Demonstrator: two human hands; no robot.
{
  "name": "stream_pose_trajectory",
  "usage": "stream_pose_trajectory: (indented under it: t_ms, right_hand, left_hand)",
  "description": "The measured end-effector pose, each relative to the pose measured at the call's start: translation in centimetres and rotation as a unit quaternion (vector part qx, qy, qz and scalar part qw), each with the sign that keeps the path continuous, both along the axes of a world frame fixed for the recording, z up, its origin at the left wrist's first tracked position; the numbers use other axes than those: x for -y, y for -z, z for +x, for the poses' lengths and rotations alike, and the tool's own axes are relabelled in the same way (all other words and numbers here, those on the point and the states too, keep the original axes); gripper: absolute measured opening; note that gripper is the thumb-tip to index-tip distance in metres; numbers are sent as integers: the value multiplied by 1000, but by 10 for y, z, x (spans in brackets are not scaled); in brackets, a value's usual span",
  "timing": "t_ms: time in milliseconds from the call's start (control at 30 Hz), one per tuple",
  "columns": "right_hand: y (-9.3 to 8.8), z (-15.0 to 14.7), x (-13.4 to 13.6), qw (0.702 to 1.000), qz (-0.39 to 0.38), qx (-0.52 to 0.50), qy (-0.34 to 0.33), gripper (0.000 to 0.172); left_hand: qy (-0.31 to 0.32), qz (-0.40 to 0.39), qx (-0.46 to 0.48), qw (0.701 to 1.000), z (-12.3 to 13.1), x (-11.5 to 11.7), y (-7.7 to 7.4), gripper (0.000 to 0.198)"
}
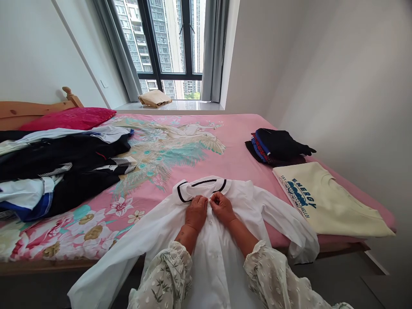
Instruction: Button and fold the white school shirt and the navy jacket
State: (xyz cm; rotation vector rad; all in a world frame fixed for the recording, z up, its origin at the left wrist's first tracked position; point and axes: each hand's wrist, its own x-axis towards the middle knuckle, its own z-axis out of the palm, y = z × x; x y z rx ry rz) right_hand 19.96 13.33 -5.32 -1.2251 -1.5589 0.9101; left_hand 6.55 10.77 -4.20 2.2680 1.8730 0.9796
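A white long-sleeved shirt [206, 240] with black trim on its collar lies face up at the bed's near edge. Its sleeves spread to both sides, and its lower part hangs over the edge. Just below the collar, my left hand [196, 211] pinches the front placket from the left. My right hand [222, 207] pinches the placket's other side close by, the fingertips of both hands nearly meeting. Some small buttons show along the placket under my hands. What lies between the fingertips is mostly hidden.
Loose dark and white clothes [71, 159] are heaped on the bed's left side. To the right lie a folded dark stack [280, 143] and a folded cream shirt [334, 201] with printed lettering. A red pillow [71, 118] rests by the wooden headboard [28, 110].
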Motion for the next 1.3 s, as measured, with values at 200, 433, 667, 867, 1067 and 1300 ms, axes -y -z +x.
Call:
stream_pose_trajectory:
  t_ms: [200,433,667,867,1067,1300]
  right_hand:
    - [-1,0,2,1000,14,12,13,9]
    - [1,-1,0,1000,17,9,20,11]
    - [6,-3,-1,999,17,5,40,12]
    - [1,-6,3,996,29,-13,81,21]
    - [-1,-7,9,995,33,-13,94,27]
    - [-22,-13,17,995,50,26,87,35]
  left_hand:
    - [-12,1,0,1000,0,1,-2,20]
    - [8,-2,13,1000,-2,2,-4,20]
    - [9,-13,41,999,-2,0,-1,23]
    - [-17,21,104,994,-3,11,-11,29]
    - [-25,83,125,988,-64,79,-48,25]
    - [-295,-129,117,939,-251,213,-56,34]
